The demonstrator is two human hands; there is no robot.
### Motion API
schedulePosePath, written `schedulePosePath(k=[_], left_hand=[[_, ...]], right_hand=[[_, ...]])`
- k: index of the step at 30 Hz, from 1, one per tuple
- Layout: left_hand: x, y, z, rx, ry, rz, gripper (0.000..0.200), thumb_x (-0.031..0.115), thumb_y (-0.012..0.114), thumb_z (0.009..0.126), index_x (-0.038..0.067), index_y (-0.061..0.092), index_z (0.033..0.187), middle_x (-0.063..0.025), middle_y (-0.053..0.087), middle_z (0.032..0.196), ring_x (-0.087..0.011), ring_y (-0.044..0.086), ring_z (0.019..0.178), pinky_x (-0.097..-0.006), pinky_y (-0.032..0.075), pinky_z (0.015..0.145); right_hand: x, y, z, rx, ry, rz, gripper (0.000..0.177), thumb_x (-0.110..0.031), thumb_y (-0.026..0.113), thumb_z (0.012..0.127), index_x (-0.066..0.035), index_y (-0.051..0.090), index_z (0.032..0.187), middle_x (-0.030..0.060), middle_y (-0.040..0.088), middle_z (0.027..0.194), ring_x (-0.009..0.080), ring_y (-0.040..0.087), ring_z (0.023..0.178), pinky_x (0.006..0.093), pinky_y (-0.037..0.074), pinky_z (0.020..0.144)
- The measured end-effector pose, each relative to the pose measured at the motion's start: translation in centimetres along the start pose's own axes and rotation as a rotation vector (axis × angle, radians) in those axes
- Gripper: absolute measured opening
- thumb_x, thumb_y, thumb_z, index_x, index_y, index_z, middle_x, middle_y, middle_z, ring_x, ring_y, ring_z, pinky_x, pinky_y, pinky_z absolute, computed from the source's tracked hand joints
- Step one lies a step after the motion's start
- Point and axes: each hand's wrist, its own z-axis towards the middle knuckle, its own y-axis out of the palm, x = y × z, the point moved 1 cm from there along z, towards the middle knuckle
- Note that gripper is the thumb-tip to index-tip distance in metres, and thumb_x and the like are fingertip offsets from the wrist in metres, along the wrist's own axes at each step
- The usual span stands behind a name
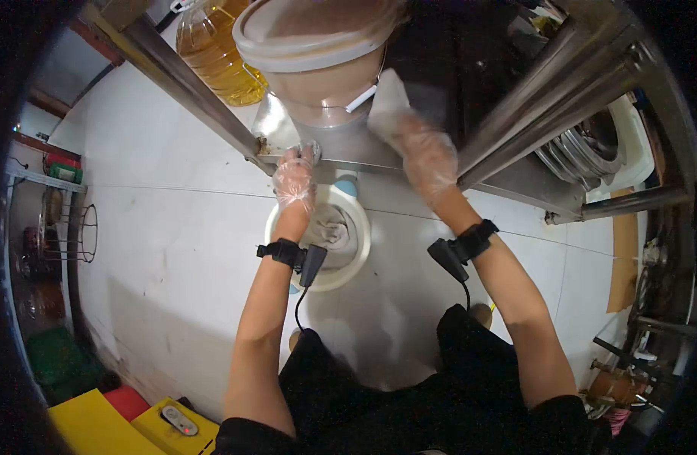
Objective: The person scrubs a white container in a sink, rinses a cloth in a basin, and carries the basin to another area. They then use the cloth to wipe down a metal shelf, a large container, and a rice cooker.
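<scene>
Two hands in thin clear gloves, both raised to the front edge of a steel shelf (363, 150), forearms stretched forward and each wrist banded with a black strap (281, 251) carrying a small dark unit. Left hand (294, 180): fingers bent upward, tips at the shelf lip just below a clear plastic flap (276, 127); whether they pinched the flap or only touched it could not be told. Right hand (428, 158): blurred, fingers curled about the lower end of a pale plastic flap (386, 98), held higher than the left. Lidded plastic tub (318, 72) with brownish contents stood on the shelf between the two flaps, its top cut off by the frame; whether the flaps were parts of one bag was hidden behind it. Oil bottle (212, 53) beside the tub, upper part out of view. White bucket (360, 254) on the tiled floor beneath the hands, partly covered by the left forearm, with a grey crumpled mass (332, 231) inside, too unclear to name
</scene>
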Motion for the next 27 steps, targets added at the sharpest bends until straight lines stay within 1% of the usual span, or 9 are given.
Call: schedulePosePath(k=[4,7,12,15,17,19,22,24,27], left_hand=[[0.8,0.2,-0.2,-0.063,0.019,0.016,0.055,-0.002,0.054,0.073,0.014,0.05,0.126,-0.0142,0.053,0.115,-0.0332,0.054,0.1,-0.0399,0.048,0.085],[0.4,-0.4,0.6,-0.079,-0.038,0.055,0.049,-0.001,0.053,0.075,0.013,0.052,0.122,-0.0132,0.053,0.114,-0.0325,0.055,0.101,-0.0397,0.049,0.084],[-1.1,1.0,1.9,-0.13,-0.175,0.236,0.041,0.006,0.059,0.075,0.015,0.054,0.115,-0.0105,0.055,0.106,-0.0279,0.056,0.1,-0.0361,0.052,0.078],[3.1,5.3,2.0,-0.081,0.036,0.21,0.038,0.019,0.063,0.073,0.016,0.056,0.111,-0.0045,0.057,0.107,-0.0243,0.056,0.099,-0.038,0.052,0.076],[7.0,2.2,0.9,0.229,0.079,0.001,0.027,0.02,0.051,0.08,0.015,0.058,0.106,-0.0017,0.057,0.101,-0.0223,0.054,0.095,-0.0381,0.047,0.076],[5.7,3.5,1.4,0.187,0.216,0.057,0.029,0.02,0.052,0.079,0.014,0.058,0.107,-0.0018,0.056,0.102,-0.023,0.054,0.094,-0.0386,0.047,0.076],[2.2,1.2,2.6,-0.153,-0.029,0.254,0.034,0.012,0.048,0.082,0.015,0.056,0.115,-0.0034,0.053,0.116,-0.0235,0.053,0.102,-0.0361,0.049,0.081],[-0.9,1.1,3.6,-0.147,-0.199,0.243,0.034,0.012,0.049,0.082,0.016,0.056,0.115,-0.0035,0.053,0.115,-0.0245,0.053,0.101,-0.0359,0.049,0.08],[-0.5,1.1,2.9,-0.143,-0.124,0.248,0.033,0.011,0.051,0.081,0.016,0.058,0.112,-0.0043,0.054,0.111,-0.0255,0.054,0.097,-0.0365,0.049,0.079]], right_hand=[[0.2,5.1,-1.2,0.113,-0.378,-0.024,0.056,-0.026,0.054,0.086,-0.019,0.037,0.138,0.0066,0.032,0.145,0.0314,0.057,0.107,0.0401,0.049,0.087],[0.5,1.7,-1.9,-0.229,-0.272,0.146,0.054,-0.021,0.056,0.084,-0.019,0.04,0.136,0.0041,0.034,0.145,0.0274,0.05,0.118,0.0395,0.045,0.095],[1.9,0.1,-2.8,-0.134,-0.251,0.273,0.049,-0.019,0.055,0.084,-0.016,0.044,0.132,0.0049,0.038,0.142,0.0256,0.047,0.122,0.0383,0.043,0.096],[2.0,1.0,-3.1,-0.047,-0.263,0.343,0.046,-0.017,0.055,0.085,-0.015,0.046,0.13,0.0053,0.041,0.14,0.0262,0.047,0.121,0.0385,0.043,0.096],[2.0,1.4,-3.0,0.024,-0.296,0.352,0.045,-0.016,0.054,0.085,-0.015,0.047,0.129,0.0055,0.042,0.139,0.0264,0.048,0.12,0.0385,0.043,0.096],[2.0,1.1,-2.9,0.035,-0.314,0.378,0.044,-0.014,0.055,0.084,-0.014,0.048,0.128,0.0067,0.045,0.136,0.0264,0.048,0.119,0.0383,0.043,0.095],[2.8,0.7,-3.2,0.038,-0.306,0.413,0.044,-0.015,0.055,0.085,-0.014,0.048,0.127,0.0084,0.047,0.133,0.0273,0.049,0.118,0.0385,0.043,0.095],[3.4,0.7,-3.4,0.03,-0.315,0.403,0.045,-0.016,0.056,0.084,-0.014,0.047,0.129,0.0096,0.047,0.134,0.0286,0.049,0.117,0.0391,0.043,0.095],[3.0,0.1,-3.3,-0.043,-0.255,0.392,0.052,-0.018,0.059,0.083,-0.014,0.043,0.132,0.0125,0.043,0.137,0.0313,0.049,0.117,0.0402,0.043,0.094]])
